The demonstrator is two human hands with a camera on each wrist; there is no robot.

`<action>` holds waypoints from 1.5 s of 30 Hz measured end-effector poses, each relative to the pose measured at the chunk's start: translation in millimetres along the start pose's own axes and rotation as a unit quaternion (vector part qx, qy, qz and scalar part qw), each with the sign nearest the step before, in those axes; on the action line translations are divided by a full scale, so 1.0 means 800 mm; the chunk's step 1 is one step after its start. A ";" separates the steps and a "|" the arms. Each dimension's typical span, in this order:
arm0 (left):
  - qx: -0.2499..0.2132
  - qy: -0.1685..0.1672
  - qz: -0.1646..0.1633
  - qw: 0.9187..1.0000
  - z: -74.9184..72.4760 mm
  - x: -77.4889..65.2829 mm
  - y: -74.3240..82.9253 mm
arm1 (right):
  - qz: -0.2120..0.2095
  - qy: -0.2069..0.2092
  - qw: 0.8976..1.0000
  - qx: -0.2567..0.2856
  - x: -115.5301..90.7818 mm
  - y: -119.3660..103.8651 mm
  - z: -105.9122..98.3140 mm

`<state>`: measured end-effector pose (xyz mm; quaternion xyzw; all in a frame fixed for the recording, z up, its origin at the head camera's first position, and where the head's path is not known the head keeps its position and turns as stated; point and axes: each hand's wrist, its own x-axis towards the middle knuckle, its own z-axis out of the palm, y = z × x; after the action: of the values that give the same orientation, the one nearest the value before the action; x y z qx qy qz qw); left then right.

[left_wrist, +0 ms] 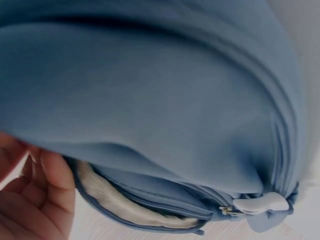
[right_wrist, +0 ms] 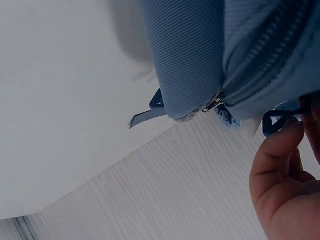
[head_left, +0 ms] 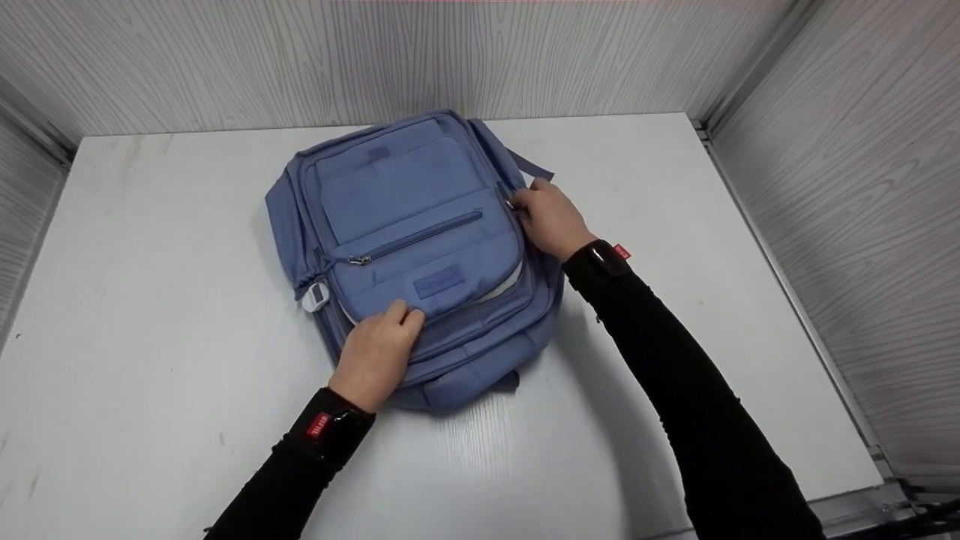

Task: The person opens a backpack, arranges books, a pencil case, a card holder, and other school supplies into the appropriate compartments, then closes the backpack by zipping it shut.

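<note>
A blue backpack (head_left: 401, 176) lies on its back, its front panel facing up. My left hand (head_left: 375, 356) grips the lower edge of the front pocket flap (head_left: 469, 255), fingers curled over it. That pocket is partly unzipped, and its pale lining (left_wrist: 117, 200) shows in the left wrist view. At the bag's right side, my right hand (head_left: 553, 217) pinches a looped blue zipper pull (right_wrist: 271, 123) between thumb and finger. A small white tag (head_left: 316, 298) hangs at the left side, near the metal zipper slider (head_left: 361, 260) of the small front pocket.
The bag rests on a white table (head_left: 150, 337). Grey wood-grain panels (head_left: 225, 60) stand behind and on both sides. A strap end (head_left: 532, 165) sticks out at the bag's upper right, and another (head_left: 506, 382) shows below it near the front.
</note>
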<state>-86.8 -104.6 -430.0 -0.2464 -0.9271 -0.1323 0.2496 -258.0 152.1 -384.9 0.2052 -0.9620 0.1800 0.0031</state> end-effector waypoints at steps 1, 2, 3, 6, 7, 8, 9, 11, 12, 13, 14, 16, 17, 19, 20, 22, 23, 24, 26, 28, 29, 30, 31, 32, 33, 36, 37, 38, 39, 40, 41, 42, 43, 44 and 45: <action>0.003 0.001 0.003 1.000 0.001 0.000 -0.001 | -0.005 0.005 1.000 -0.010 -0.002 0.000 -0.001; 0.005 0.000 0.005 1.000 0.001 0.001 -0.001 | -0.009 0.012 1.000 -0.021 -0.004 0.000 -0.001; 0.007 0.001 0.007 1.000 0.001 0.001 -0.002 | -0.013 0.021 0.999 -0.031 -0.006 0.000 -0.002; 0.006 0.002 0.008 1.000 0.002 0.002 -0.003 | -0.016 0.051 0.997 -0.055 -0.013 0.000 -0.006; 0.004 0.003 0.008 1.000 0.002 0.002 -0.003 | -0.015 0.060 0.996 -0.062 -0.015 -0.001 -0.007; 0.001 0.004 0.007 1.000 0.002 0.002 -0.004 | -0.014 0.067 0.995 -0.068 -0.018 -0.001 -0.008; -0.001 0.006 0.006 1.000 0.002 0.002 -0.004 | -0.012 0.073 0.995 -0.072 -0.021 -0.002 -0.009; -0.005 0.013 0.004 1.000 0.003 0.002 -0.005 | -0.011 0.079 0.994 -0.073 -0.027 -0.004 -0.011; -0.006 0.016 0.003 1.000 0.003 0.002 -0.005 | -0.011 0.079 0.994 -0.069 -0.030 -0.005 -0.012; -0.006 0.020 0.003 1.000 0.003 0.002 -0.006 | -0.011 0.079 0.995 -0.063 -0.034 -0.006 -0.012; -0.007 0.024 0.002 1.000 0.004 0.002 -0.006 | -0.010 0.079 0.995 -0.054 -0.038 -0.007 -0.013; -0.009 0.030 0.002 1.000 0.005 0.002 -0.007 | -0.009 0.080 0.996 -0.035 -0.047 -0.008 -0.014; -0.011 0.031 0.002 0.999 0.005 0.002 -0.007 | -0.008 0.079 0.996 -0.026 -0.051 -0.009 -0.014; -0.012 0.034 0.002 0.999 0.006 0.002 -0.008 | -0.004 0.075 0.997 -0.009 -0.062 -0.010 -0.016; -0.014 0.035 0.001 0.999 0.006 0.002 -0.008 | -0.003 0.071 0.997 -0.002 -0.067 -0.010 -0.017; -0.015 0.038 -0.002 0.999 0.006 0.002 -0.009 | -0.004 0.066 0.998 0.007 -0.079 -0.013 -0.018; -0.015 0.039 -0.003 0.999 0.006 0.002 -0.009 | -0.006 0.063 0.998 0.011 -0.085 -0.014 -0.019; -0.016 0.040 -0.005 0.999 0.006 0.003 -0.009 | -0.009 0.061 0.998 0.014 -0.090 -0.016 -0.019; -0.018 0.041 -0.010 0.999 0.006 0.004 -0.008 | -0.017 0.059 0.998 0.016 -0.102 -0.020 -0.019; -0.027 0.041 -0.017 0.999 0.005 0.005 -0.008 | -0.028 0.058 0.998 0.019 -0.113 -0.024 -0.018; -0.032 0.040 -0.020 0.998 0.005 0.006 -0.008 | -0.033 0.057 0.998 0.021 -0.118 -0.027 -0.017; -0.038 0.039 -0.024 0.998 0.004 0.006 -0.007 | -0.038 0.057 0.997 0.022 -0.122 -0.029 -0.016; -0.046 0.038 -0.028 0.998 0.004 0.006 -0.007 | -0.044 0.058 0.997 0.023 -0.127 -0.032 -0.015; -0.054 0.037 -0.033 0.997 0.003 0.006 -0.008 | -0.050 0.060 0.997 0.024 -0.130 -0.035 -0.014; -0.060 0.036 -0.037 0.997 0.002 0.006 -0.008 | -0.056 0.061 0.996 0.026 -0.134 -0.038 -0.012; -0.073 0.033 -0.046 0.996 0.001 0.006 -0.008 | -0.070 0.066 0.995 0.032 -0.141 -0.049 -0.008; -0.075 0.034 -0.048 0.995 0.001 0.006 -0.008 | -0.075 0.068 0.994 0.035 -0.143 -0.052 -0.006; -0.075 0.034 -0.048 0.995 0.000 0.007 -0.008 | -0.080 0.067 0.994 0.039 -0.144 -0.056 -0.004; -0.076 0.035 -0.047 0.995 0.000 0.007 -0.008 | -0.086 0.066 0.993 0.042 -0.145 -0.061 -0.002; -0.077 0.037 -0.047 0.995 0.000 0.008 -0.007 | -0.092 0.063 0.993 0.045 -0.147 -0.065 0.001; -0.078 0.038 -0.047 0.995 0.000 0.008 -0.007 | -0.099 0.059 0.992 0.047 -0.148 -0.070 0.003; -0.077 0.039 -0.047 0.995 0.000 0.009 -0.007 | -0.106 0.056 0.992 0.048 -0.149 -0.075 0.006; -0.077 0.040 -0.046 0.995 0.000 0.009 -0.007 | -0.113 0.052 0.991 0.047 -0.150 -0.080 0.010; -0.077 0.041 -0.046 0.995 0.001 0.009 -0.007 | -0.119 0.050 0.991 0.046 -0.151 -0.086 0.013; -0.077 0.041 -0.046 0.995 0.001 0.009 -0.006 | -0.124 0.049 0.990 0.044 -0.151 -0.091 0.017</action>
<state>-95.5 -105.7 -427.3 -0.2166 -0.9135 -0.2243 0.2614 -117.4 133.1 -382.4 0.3142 -0.9188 0.2304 0.0632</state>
